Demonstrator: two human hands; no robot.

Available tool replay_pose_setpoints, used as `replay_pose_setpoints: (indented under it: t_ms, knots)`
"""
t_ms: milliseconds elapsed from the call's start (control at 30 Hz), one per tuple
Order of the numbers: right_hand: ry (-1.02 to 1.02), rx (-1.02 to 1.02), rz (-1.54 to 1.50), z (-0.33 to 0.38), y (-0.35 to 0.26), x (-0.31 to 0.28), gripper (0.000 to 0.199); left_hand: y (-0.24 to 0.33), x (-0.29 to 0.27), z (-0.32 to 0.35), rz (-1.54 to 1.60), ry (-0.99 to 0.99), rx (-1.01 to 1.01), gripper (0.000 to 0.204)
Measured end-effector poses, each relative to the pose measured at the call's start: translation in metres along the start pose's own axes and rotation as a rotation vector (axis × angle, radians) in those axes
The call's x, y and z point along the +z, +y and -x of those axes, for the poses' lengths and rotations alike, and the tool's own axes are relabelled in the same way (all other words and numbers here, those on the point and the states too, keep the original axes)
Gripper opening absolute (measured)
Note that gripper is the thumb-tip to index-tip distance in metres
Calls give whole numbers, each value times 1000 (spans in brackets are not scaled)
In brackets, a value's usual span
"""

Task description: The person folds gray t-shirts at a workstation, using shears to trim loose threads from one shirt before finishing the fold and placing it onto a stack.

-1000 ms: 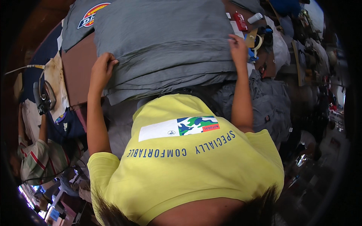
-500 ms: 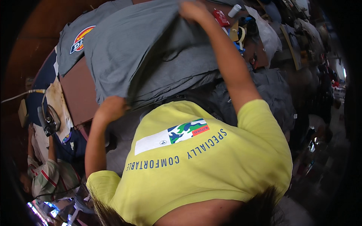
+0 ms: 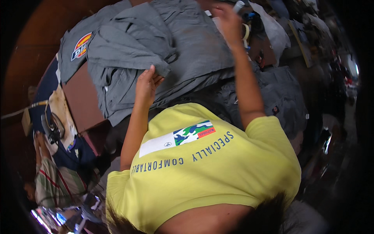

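Grey garments (image 3: pixel 200 46) lie layered across the brown table in front of me. The top grey garment (image 3: pixel 132 43) is bunched and folded back toward the left, its inner side partly showing. My left hand (image 3: pixel 146 84) pinches a corner of it between thumb and fingers, above the table's near edge. My right hand (image 3: pixel 229 25) is off the cloth at the far right of the pile, beside a white cylinder (image 3: pixel 238 6). Motion smears its fingers, so whether they hold anything is unclear. A grey garment with a coloured patch (image 3: pixel 81 46) lies at the far left.
A roll of tape (image 3: pixel 245 32) and small tools sit at the table's right, near a white plastic bag (image 3: pixel 269 29). More dark grey garments (image 3: pixel 278 97) are heaped at the right. At left, a co-worker's hand (image 3: pixel 41 144) is near a dark iron-like tool (image 3: pixel 54 126).
The top garment, stretched between both hands earlier, now lies folded over to the left. My right hand has let go and moved right; my left has moved right and farther away with its corner.
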State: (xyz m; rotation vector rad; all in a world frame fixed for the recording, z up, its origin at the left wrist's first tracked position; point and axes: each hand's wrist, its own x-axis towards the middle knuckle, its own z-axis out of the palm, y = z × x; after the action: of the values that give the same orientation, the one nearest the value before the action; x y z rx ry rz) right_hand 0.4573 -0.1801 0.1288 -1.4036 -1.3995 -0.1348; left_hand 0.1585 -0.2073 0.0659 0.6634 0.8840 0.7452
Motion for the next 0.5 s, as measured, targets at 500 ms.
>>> replay_pose_setpoints:
  t_ms: [500]
  knots:
    - [-160, 1127, 589, 149, 278, -188, 45, -12, -4, 1, 40, 5, 137, 21]
